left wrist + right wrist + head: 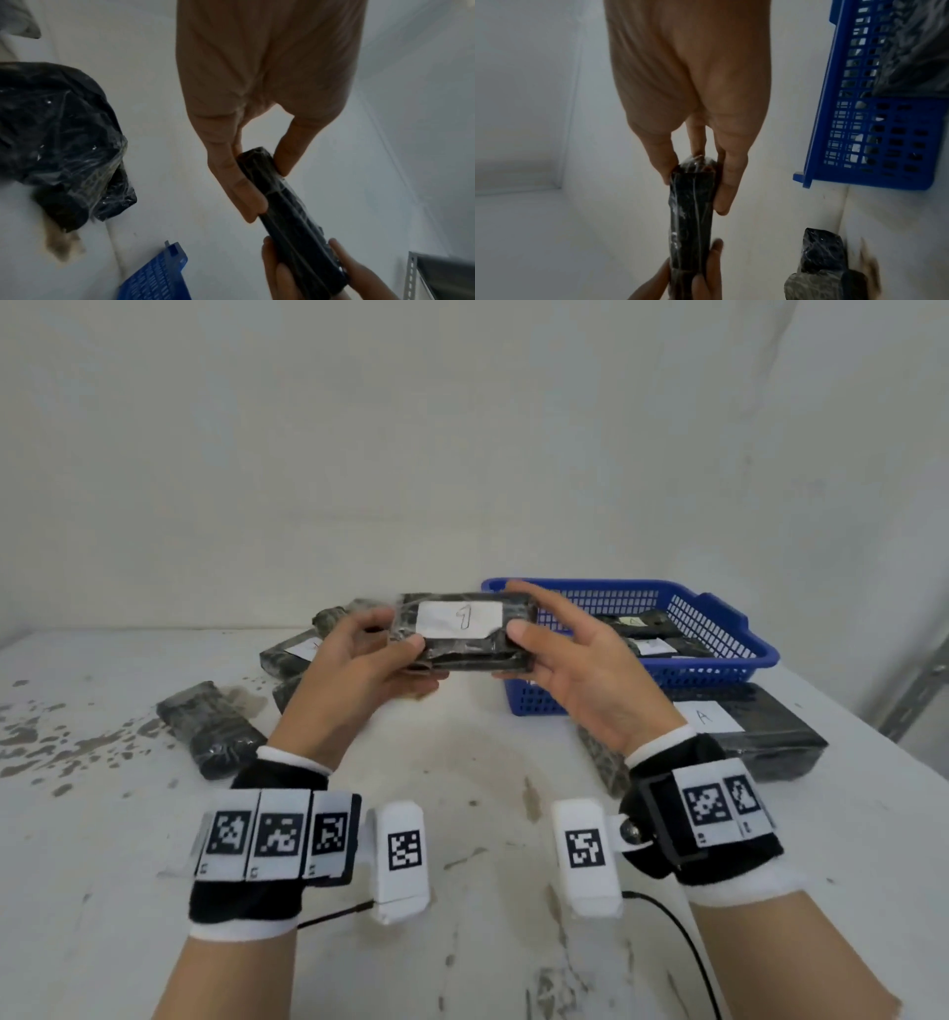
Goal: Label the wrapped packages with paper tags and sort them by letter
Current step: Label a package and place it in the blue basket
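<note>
Both hands hold one black plastic-wrapped package [464,654] in the air above the table, level, its white paper tag [458,619] facing me with a mark like "1" on it. My left hand [382,654] pinches the package's left end [259,162] between thumb and fingers. My right hand [518,629] pinches the right end [695,176] the same way. The blue basket [719,629] stands just behind my right hand.
Tagged packages [647,634] lie in the basket. A big package with an "A" tag [760,726] lies in front of the basket, right. Several more wrapped packages [210,726] lie at the left and behind my left hand. The white table [462,788] is stained.
</note>
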